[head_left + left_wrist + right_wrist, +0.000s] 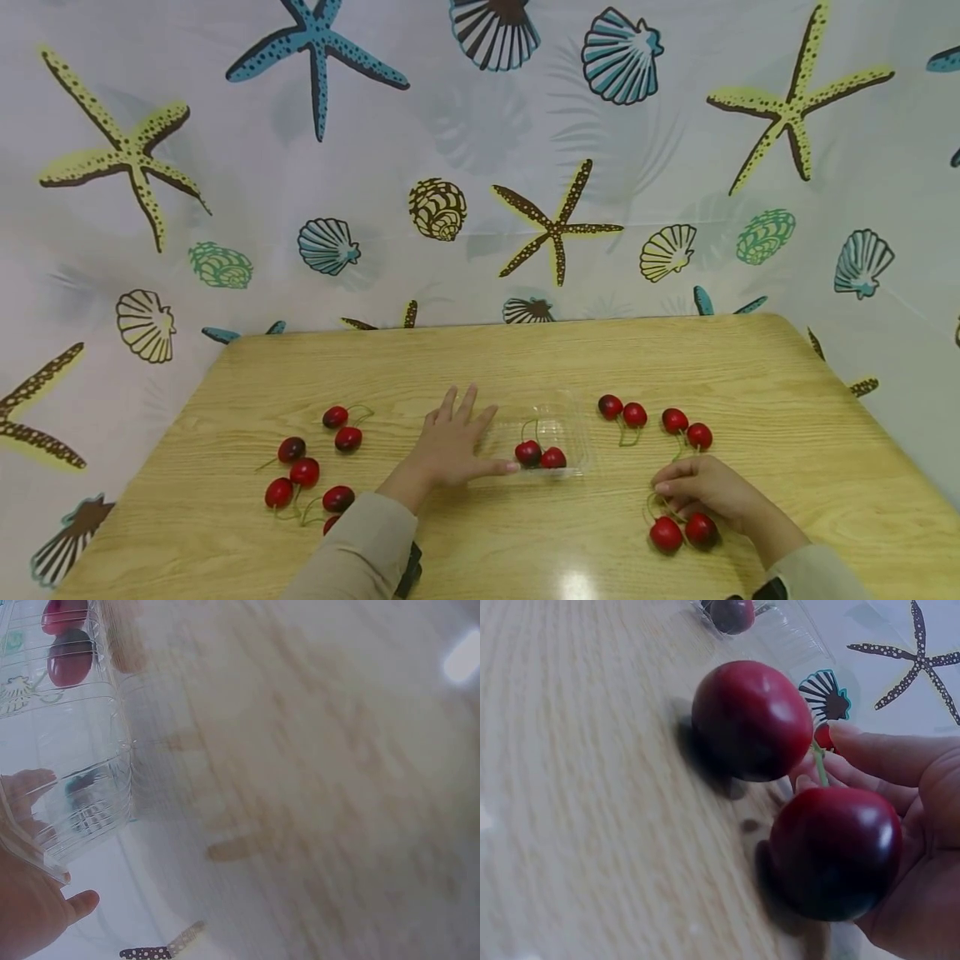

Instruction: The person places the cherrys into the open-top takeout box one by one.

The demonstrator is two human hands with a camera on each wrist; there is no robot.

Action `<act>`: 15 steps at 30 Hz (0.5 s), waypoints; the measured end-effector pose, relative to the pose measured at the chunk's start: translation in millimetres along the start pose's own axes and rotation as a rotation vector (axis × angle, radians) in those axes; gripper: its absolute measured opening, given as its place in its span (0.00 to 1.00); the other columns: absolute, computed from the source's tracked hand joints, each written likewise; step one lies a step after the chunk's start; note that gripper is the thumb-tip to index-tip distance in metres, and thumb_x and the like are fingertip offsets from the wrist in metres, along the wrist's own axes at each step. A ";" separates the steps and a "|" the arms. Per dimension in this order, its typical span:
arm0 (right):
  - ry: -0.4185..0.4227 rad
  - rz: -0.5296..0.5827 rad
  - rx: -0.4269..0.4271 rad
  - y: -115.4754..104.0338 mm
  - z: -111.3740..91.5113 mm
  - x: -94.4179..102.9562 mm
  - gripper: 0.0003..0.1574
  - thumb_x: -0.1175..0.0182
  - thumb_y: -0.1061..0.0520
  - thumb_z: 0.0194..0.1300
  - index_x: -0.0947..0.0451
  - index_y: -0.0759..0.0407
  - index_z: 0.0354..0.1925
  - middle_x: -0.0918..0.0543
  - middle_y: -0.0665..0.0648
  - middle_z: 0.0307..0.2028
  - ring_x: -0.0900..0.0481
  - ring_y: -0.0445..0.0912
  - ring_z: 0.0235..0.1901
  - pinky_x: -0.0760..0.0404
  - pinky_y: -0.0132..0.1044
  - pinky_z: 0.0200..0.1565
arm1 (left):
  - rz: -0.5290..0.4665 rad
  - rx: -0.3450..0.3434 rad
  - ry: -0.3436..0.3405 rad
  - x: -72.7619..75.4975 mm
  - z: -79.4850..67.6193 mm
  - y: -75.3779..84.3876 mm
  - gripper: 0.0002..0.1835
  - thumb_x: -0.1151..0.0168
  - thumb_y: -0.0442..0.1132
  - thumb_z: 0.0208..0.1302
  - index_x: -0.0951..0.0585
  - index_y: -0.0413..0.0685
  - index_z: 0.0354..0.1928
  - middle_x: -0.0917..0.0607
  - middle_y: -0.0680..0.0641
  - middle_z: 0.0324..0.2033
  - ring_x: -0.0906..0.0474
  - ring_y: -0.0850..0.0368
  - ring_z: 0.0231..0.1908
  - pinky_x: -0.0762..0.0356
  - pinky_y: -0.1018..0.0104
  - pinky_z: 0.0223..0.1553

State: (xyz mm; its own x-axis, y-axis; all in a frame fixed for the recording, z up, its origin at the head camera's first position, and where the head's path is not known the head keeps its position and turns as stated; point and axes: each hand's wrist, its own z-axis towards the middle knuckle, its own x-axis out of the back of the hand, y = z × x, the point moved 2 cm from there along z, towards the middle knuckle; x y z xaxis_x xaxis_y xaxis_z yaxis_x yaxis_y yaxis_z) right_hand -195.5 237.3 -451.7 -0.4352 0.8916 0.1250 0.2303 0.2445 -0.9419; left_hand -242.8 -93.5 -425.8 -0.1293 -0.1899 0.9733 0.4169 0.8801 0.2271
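My left hand (455, 446), fingers spread, rests at the left side of a clear plastic container (581, 433). Inside the container lies a pair of red cherries (528, 453), a green stem rising from them. The container's see-through wall (124, 757) shows beside the fingers in the left wrist view. At the right, my right hand (708, 493) pinches the green stems of another cherry pair (666, 535) between thumb and fingers. Those two dark red cherries (836, 851) hang close over the wooden table in the right wrist view.
Two more cherry pairs lie right of the container, one nearer it (634, 415) and one just beyond my right hand (699, 436). Several cherries (304, 472) are scattered at the left, some beside my left sleeve. A shell-and-starfish patterned cloth (480, 250) stands behind the wooden table (525, 542).
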 end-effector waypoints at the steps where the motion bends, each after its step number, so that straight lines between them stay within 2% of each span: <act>1: -0.001 0.004 -0.003 -0.4 0.0 -0.4 0.18 0.43 0.58 0.56 0.27 0.75 0.39 0.23 0.52 0.25 0.26 0.41 0.23 0.25 0.31 0.27 | 0.001 0.001 0.001 -0.2 0.3 -0.1 0.50 0.56 0.76 0.41 0.44 0.54 0.64 0.57 0.42 0.65 0.69 0.42 0.62 0.57 0.41 0.54; 7: -0.009 0.016 -0.004 -1.9 -0.4 -1.4 0.13 0.43 0.59 0.56 0.25 0.71 0.35 0.22 0.52 0.25 0.27 0.40 0.22 0.25 0.30 0.26 | 0.006 0.002 0.007 -0.2 1.2 -0.7 0.51 0.57 0.77 0.40 0.44 0.55 0.64 0.58 0.43 0.65 0.69 0.42 0.62 0.57 0.41 0.54; 15: -0.014 0.034 -0.002 -5.3 -2.8 -3.1 0.13 0.44 0.61 0.57 0.26 0.73 0.35 0.22 0.54 0.25 0.25 0.40 0.22 0.25 0.31 0.26 | 0.004 0.001 0.005 -0.9 0.3 -1.6 0.51 0.58 0.77 0.39 0.44 0.55 0.64 0.58 0.43 0.65 0.69 0.42 0.62 0.57 0.42 0.55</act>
State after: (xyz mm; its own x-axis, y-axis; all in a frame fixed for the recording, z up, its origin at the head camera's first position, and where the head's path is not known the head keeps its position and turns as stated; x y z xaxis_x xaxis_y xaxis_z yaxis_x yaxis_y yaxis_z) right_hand -193.0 234.3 -446.3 -0.4389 0.8941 0.0889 0.2468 0.2151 -0.9449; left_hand -243.6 -94.6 -427.0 -0.1236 -0.1883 0.9743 0.4164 0.8814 0.2232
